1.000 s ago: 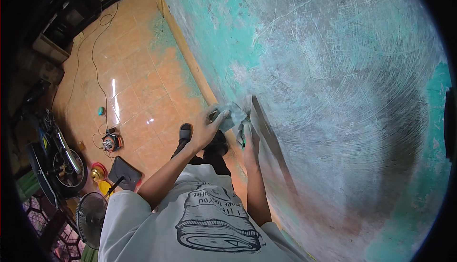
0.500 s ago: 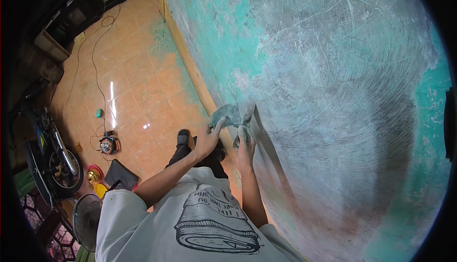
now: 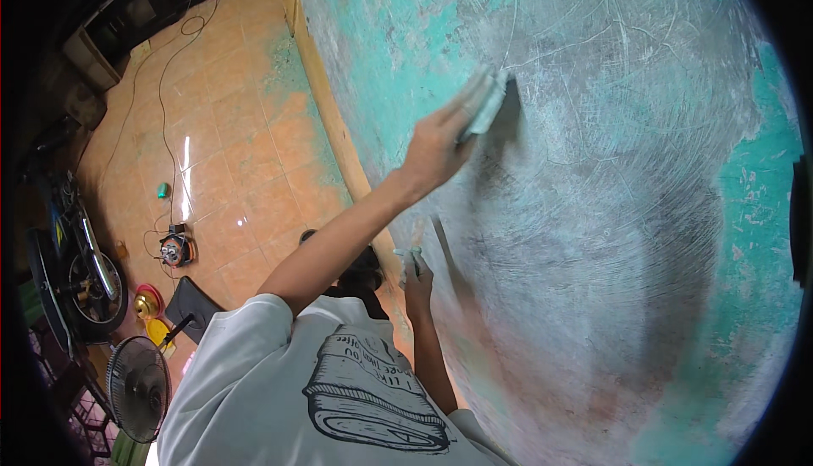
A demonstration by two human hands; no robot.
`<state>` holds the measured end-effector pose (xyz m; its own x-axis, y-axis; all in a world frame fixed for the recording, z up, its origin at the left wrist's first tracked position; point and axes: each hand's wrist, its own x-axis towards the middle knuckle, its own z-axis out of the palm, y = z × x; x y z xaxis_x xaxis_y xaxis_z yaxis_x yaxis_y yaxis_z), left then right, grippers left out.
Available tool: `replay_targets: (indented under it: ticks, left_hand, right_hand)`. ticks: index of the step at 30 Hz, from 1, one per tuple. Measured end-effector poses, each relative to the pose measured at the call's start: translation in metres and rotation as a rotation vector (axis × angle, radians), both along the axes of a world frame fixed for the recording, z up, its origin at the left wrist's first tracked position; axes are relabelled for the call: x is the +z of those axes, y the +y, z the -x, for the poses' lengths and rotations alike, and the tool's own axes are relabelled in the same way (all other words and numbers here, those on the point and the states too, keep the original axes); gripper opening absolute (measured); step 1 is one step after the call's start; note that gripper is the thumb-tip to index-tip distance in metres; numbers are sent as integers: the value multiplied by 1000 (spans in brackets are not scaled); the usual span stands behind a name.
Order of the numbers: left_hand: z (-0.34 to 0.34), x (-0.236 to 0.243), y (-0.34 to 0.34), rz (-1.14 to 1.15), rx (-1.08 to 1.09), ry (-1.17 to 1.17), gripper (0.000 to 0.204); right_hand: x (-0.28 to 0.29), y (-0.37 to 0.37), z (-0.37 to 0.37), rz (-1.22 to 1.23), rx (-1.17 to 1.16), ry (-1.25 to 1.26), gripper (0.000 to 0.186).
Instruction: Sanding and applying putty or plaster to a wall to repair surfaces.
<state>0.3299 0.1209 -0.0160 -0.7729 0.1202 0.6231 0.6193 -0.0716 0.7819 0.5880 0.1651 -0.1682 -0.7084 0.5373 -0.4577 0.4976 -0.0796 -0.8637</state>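
My left hand is raised against the wall, fingers clamped on a pale block pressed flat to the scraped grey patch amid turquoise paint. My right hand hangs lower, close to the wall, closed around a small thin tool. Away from the wall, on the orange tiles, lie a cable, a fan and a black pad.

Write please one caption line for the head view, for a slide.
Left hand presses a sanding block against the scraped turquoise wall; right hand holds a small tool low beside it.
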Motion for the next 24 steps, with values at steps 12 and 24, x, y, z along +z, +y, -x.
replay_targets:
  ticks: [12,24]
  left_hand:
    - [-68,-87,56,23,-49,-398,41]
    - [-54,-76,58,-129,117,-202,50]
  right_hand:
    - [-50,21,-27,-134,22,-26,17]
    - [-49,25,-21,-229,138,-40,20]
